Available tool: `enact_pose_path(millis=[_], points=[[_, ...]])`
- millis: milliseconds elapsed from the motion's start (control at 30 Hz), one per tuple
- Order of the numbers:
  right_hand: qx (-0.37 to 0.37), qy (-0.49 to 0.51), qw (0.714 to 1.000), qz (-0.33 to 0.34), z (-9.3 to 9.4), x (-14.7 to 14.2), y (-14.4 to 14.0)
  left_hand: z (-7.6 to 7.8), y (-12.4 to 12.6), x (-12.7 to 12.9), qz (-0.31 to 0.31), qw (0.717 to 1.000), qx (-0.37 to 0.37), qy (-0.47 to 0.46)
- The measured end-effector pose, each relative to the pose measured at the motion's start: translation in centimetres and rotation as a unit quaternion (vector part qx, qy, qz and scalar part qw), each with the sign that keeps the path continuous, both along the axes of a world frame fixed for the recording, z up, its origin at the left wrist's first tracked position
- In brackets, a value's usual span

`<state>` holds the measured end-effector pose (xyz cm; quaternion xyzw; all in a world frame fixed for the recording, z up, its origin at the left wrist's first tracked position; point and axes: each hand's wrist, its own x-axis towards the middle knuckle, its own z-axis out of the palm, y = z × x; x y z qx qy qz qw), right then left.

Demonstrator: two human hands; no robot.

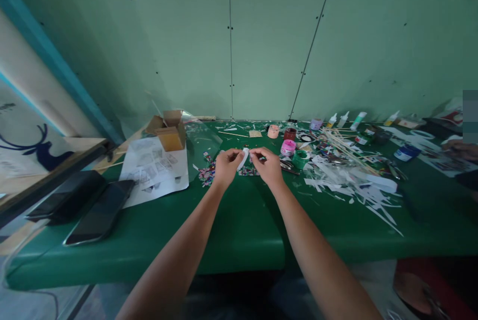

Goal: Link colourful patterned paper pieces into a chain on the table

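Both hands meet over the middle of the green-covered table (239, 230). A small white strip, seemingly paper (243, 157), is pinched between them. My left hand (227, 164) grips its left side with thumb and forefinger. My right hand (267, 163) has its fingertips closed at the strip's upper right end. Small multicoloured scraps (207, 173) lie just left of my left hand, and more of them show beneath the strip. Close to my right hand stand an open pink paint jar (288, 148) and a green paint jar (300, 160).
A small cardboard box (172, 133) stands on printed paper sheets (153, 170) at left, with a phone (100, 214) nearer me. Cut paper strips (347, 185), thin sticks (349, 151) and glue bottles (342, 120) crowd the right. Another person's hand (461, 148) shows at the far right.
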<state>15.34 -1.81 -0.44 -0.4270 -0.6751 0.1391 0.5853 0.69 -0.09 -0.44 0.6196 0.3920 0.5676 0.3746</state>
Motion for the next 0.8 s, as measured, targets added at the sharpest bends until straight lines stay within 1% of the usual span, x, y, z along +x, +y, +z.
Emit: enact_pose_path(millis=[100,233,400,500,633,800], points=[[-0.024,-0.006,1.0,-0.014,0.09,-0.02,-0.05,-0.15,0.1,0.05,0.001,1.0,0.013,0.016],[-0.054,0.013,0.998,-0.029,0.17,-0.04,0.03,-0.22,0.1,0.19,-0.006,1.0,0.02,0.015],[-0.072,0.018,0.997,-0.028,0.14,-0.04,0.03,-0.26,-0.05,0.18,0.015,0.994,0.074,0.082],[-0.078,0.025,0.996,-0.025,0.0,-0.02,0.14,-0.23,-0.13,0.14,0.021,0.99,0.094,0.1],[-0.074,0.026,0.997,-0.017,-0.24,0.03,0.38,-0.03,-0.21,0.13,0.02,0.992,0.087,0.094],[-0.071,0.034,0.997,-0.013,-0.47,0.11,0.52,0.2,-0.33,0.19,0.017,0.996,0.059,0.065]])
